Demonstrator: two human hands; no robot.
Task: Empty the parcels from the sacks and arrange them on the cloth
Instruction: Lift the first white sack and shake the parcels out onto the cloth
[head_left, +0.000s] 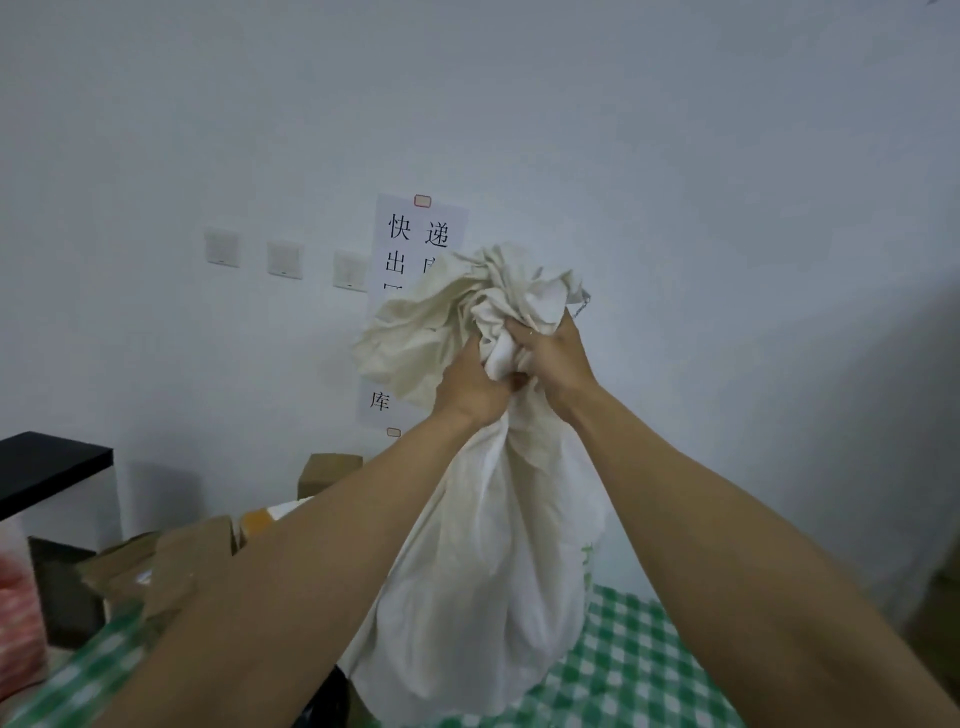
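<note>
Both my left hand (470, 387) and right hand (545, 358) clench the sack (483, 571) (upended, I judge); parcels could tumble off the cloth (639, 654).

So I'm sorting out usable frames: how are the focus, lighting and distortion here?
Head view: soft and slightly blurred overall, worst on the brown cardboard parcels at lower left; flat, even lighting without glare; a faint shadow on the pale wall at right; wide-angle stretch enlarges the forearms; the bunched white cloth sack and the wall sign's printed characters stay readable.
</note>
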